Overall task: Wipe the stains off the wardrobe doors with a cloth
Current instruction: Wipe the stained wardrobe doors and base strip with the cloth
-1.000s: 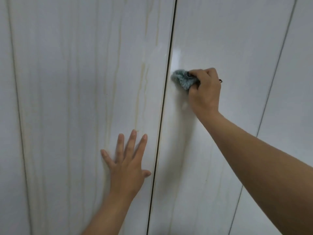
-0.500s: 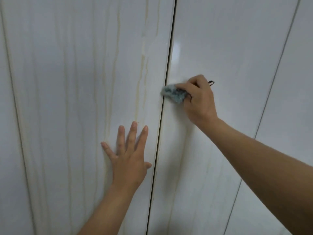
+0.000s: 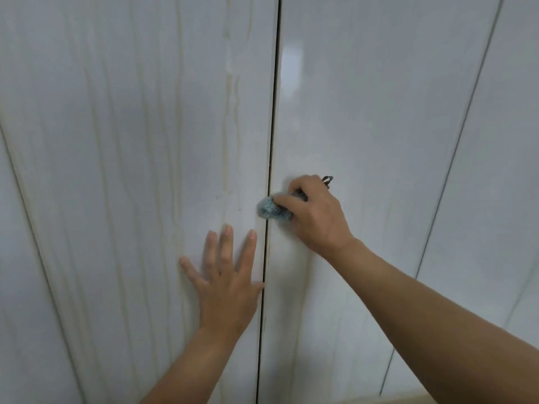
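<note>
The right hand (image 3: 316, 217) is gripping a bunched blue-grey cloth (image 3: 269, 212) against the door seam (image 3: 269, 170), and the left hand (image 3: 226, 282) is pressing flat, fingers spread, on the left door (image 3: 131, 170). The cloth looks soft and light, so holding it as a wad is probably giving firm pressure.

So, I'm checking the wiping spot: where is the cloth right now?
In the head view, the cloth is bunched in the right hand, pressed at the dark gap between the left door and right door, just above the left hand.

Right hand (image 3: 316, 218) grips cloth (image 3: 269, 211), perhaps bunched.
</note>
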Action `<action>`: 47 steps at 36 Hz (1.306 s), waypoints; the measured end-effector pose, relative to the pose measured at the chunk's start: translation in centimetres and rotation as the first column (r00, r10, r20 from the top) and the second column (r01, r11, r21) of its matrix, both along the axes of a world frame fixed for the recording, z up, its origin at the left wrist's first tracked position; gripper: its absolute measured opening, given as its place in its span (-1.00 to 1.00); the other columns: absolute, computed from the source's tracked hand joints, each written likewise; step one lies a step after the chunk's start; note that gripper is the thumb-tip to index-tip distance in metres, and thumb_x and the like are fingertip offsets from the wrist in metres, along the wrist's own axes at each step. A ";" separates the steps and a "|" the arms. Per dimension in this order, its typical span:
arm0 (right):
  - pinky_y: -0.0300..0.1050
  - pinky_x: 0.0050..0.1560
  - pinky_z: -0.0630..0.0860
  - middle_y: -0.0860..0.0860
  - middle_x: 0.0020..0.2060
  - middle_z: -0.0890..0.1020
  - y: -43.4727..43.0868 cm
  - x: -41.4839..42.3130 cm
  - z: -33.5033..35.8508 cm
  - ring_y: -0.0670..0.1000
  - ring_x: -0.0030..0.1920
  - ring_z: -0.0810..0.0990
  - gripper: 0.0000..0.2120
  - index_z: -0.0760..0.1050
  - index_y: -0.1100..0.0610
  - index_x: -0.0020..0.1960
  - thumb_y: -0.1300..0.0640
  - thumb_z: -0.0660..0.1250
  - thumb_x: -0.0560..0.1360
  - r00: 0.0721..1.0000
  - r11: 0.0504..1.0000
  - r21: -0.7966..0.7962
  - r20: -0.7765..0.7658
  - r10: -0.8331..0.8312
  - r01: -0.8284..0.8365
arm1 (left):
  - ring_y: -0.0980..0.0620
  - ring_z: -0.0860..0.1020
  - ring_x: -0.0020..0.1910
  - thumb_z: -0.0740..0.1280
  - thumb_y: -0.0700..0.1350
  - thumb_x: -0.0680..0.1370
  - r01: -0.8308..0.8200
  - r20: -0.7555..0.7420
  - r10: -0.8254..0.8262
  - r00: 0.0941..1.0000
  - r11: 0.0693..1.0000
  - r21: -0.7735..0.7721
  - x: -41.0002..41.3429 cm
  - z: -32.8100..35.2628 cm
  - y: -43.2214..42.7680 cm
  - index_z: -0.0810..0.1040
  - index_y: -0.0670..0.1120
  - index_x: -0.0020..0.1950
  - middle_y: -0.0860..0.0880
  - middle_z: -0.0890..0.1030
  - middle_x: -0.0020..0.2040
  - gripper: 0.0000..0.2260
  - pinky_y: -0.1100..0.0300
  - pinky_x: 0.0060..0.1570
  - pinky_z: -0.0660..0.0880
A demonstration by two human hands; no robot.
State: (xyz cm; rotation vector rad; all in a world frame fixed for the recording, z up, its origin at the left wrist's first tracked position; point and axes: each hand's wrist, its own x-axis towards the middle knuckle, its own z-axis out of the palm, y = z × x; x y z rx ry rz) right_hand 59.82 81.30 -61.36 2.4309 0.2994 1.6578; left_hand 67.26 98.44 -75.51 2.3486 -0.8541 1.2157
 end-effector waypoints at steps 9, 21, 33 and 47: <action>-0.10 -0.27 0.39 0.18 -0.08 0.55 -0.1 1.5 -1.8 0.17 -0.10 0.46 -0.74 0.69 0.18 0.03 0.37 0.41 0.39 0.979 0.980 0.198 0.204 -0.027 -0.014 | -0.31 -0.01 0.65 0.63 0.33 0.17 -0.048 -0.092 0.057 0.994 0.994 0.100 0.4 -2.4 0.5 0.09 0.07 0.68 -0.21 0.01 0.69 0.22 -0.73 0.27 -0.04; -0.12 -0.33 0.44 0.19 -0.11 0.58 0.0 -0.7 -2.3 0.20 -0.13 0.52 -0.77 0.71 0.17 0.00 0.24 0.29 0.48 0.989 0.989 0.147 0.149 0.001 -0.024 | -0.27 -0.07 0.66 0.66 0.30 0.12 -0.038 -0.146 0.050 0.988 0.996 0.085 0.5 -2.4 0.4 0.03 0.11 0.68 -0.19 0.00 0.69 0.27 -0.75 0.22 0.04; -0.06 -0.13 0.50 -0.03 -0.03 0.52 -1.6 -2.2 -8.4 -0.04 0.01 0.42 -0.87 0.62 0.12 -0.02 0.08 0.44 0.49 0.994 0.988 0.157 -0.106 0.015 0.002 | -0.25 -0.07 0.67 0.71 0.19 0.11 -0.032 -0.182 0.032 0.983 0.999 0.005 -0.3 -2.6 -0.2 0.02 0.13 0.68 -0.16 -0.01 0.70 0.29 -0.70 0.30 0.05; -0.07 -0.14 0.36 0.22 -0.17 0.54 -4.4 -2.5 0.9 0.20 -0.16 0.48 -0.86 0.69 0.23 -0.05 0.25 0.35 0.53 0.993 0.988 0.157 0.122 -0.007 -0.012 | -0.26 -0.06 0.66 0.71 0.19 0.09 -0.020 -0.187 0.019 0.982 1.000 -0.005 -0.2 -2.5 -0.2 0.11 0.11 0.66 -0.18 0.04 0.69 0.26 -0.70 0.28 0.00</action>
